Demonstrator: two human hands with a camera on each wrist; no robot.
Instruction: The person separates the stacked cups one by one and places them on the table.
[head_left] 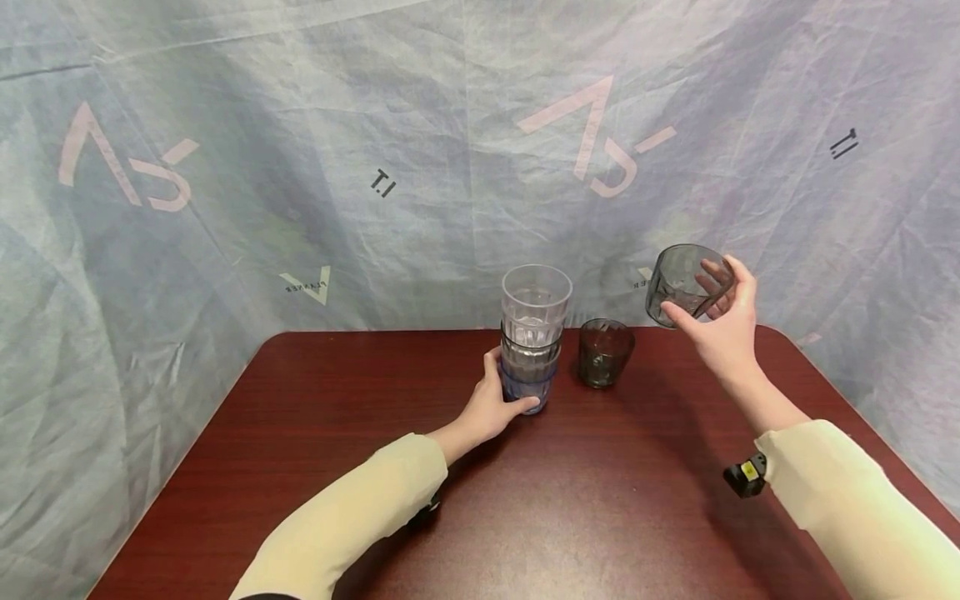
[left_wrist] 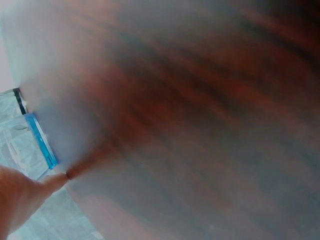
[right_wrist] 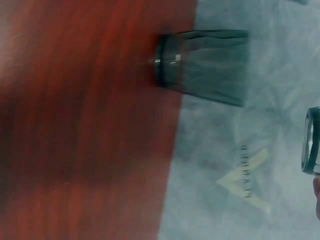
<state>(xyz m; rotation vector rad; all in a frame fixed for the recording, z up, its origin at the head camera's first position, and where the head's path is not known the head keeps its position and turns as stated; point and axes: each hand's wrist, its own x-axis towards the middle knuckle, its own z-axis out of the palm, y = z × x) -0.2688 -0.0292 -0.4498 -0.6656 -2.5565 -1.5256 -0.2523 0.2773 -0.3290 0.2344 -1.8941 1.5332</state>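
A stack of nested glasses (head_left: 536, 312), clear at the top and bluish at the bottom, stands upright on the table. My left hand (head_left: 495, 406) grips the lowest, blue glass of it, thumb in front and fingers round the left side. In the left wrist view the thumb lies by the blue glass's base (left_wrist: 42, 142). Up in the air on the right, my right hand (head_left: 723, 321) holds a smoky grey glass (head_left: 678, 287) tilted, thumb on the near side and fingers behind. Between the two hands a dark grey glass (head_left: 602, 354) stands upright, just right of the stack and apart from my right hand.
The dark red-brown table (head_left: 360, 392) ends at a rounded back edge. Close behind it hangs a pale grey cloth (head_left: 420, 108) with printed letters. A small black device (head_left: 746, 477) is fixed at the right sleeve.
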